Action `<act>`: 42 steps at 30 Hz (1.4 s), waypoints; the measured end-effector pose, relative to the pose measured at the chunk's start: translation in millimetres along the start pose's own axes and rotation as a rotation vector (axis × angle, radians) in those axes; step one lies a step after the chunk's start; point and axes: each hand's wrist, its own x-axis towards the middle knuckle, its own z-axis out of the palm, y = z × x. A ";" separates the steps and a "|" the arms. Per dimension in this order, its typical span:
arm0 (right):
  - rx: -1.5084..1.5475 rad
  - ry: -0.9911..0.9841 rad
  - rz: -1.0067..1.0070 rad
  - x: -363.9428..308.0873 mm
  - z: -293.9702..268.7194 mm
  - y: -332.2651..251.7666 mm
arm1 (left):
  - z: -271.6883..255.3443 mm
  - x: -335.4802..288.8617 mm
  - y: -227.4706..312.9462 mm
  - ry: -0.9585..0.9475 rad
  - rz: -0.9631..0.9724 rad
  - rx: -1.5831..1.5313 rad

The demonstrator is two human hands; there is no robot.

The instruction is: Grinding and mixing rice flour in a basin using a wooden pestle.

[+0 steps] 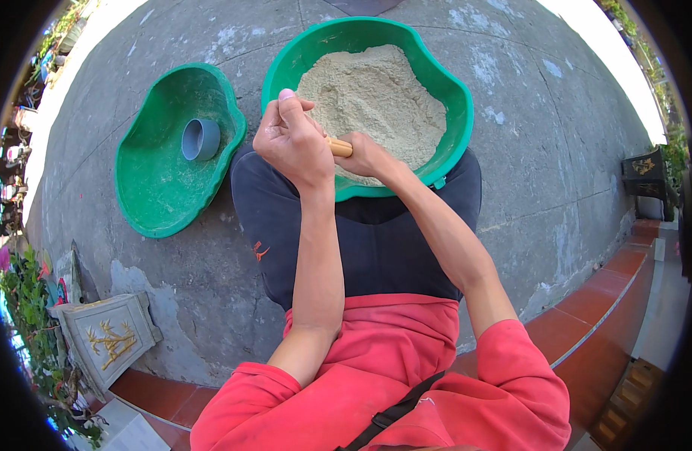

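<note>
A large green basin (460, 113) with a wavy rim rests by my knees, with pale beige powder (380, 94) heaped inside. Over its near left part, a light wooden stick (339, 146) spans the gap between my two hands. My left hand (295, 146) is curled at the stick's left end, thumb raised, with some fingers hidden from sight. My right hand (366, 158) closes around the other end, its knuckles just above the powder. Most of the stick is covered by the hands, so its full length cannot be told.
A second green basin (154, 192), dusted with powder, lies to the left with a short grey tube-shaped cup (201, 140) in it. Grey concrete floor (541, 150) surrounds both. A decorated planter (109, 338) and plants stand lower left; red tiled edging (594, 297) runs along the lower right.
</note>
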 end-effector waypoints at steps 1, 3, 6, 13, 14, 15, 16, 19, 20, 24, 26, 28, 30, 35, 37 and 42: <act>-0.104 0.016 0.116 -11.5 -7.1 -6.2 | -2.2 2.4 0.4 0.008 -0.089 -0.101; -0.265 0.033 0.262 -24.0 -21.5 -11.4 | -4.9 4.7 -2.8 0.001 -0.108 -0.139; -0.353 0.063 0.303 -28.8 -28.7 -1.3 | -9.7 6.4 -17.8 -0.034 -0.139 -0.318; -0.360 0.290 0.079 17.3 -21.5 48.8 | -1.6 -23.6 -44.3 -0.164 0.051 -0.252; -0.305 0.329 0.018 27.9 -26.7 57.2 | 5.5 -32.7 -42.8 -0.229 0.117 -0.152; -0.232 0.346 -0.164 41.4 -28.9 54.9 | 11.2 -38.0 -47.7 -0.213 0.192 -0.098; -0.196 0.308 -0.203 45.5 -29.7 54.5 | 10.6 -40.8 -51.7 -0.240 0.254 -0.044; -0.083 0.338 -0.265 57.6 -23.9 59.1 | 16.2 -45.5 -60.3 -0.265 0.437 0.011; -0.042 0.329 -0.240 60.3 -26.9 63.9 | 17.0 -47.2 -62.2 -0.329 0.464 0.062; 0.086 0.334 -0.331 63.9 -21.1 58.3 | 16.7 -52.9 -74.4 -0.423 0.554 0.158; 0.135 0.336 -0.364 63.2 -16.1 51.9 | 15.6 -53.2 -81.9 -0.434 0.607 0.176; 0.002 0.298 -0.343 69.3 -32.9 66.8 | 26.0 -60.7 -88.7 -0.404 0.550 0.188; -0.120 0.246 -0.326 72.9 -44.4 73.7 | 29.9 -67.1 -86.9 -0.300 0.338 0.193; -0.727 0.146 -0.229 66.1 -44.0 82.5 | 20.7 -64.0 -93.6 -0.187 0.146 0.254; -0.702 0.151 -0.176 59.1 -36.5 73.5 | 8.9 -59.0 -96.5 -0.192 0.128 0.296; -0.698 0.167 0.008 47.0 -43.7 54.8 | 5.8 -38.6 -85.8 -0.147 -0.019 0.122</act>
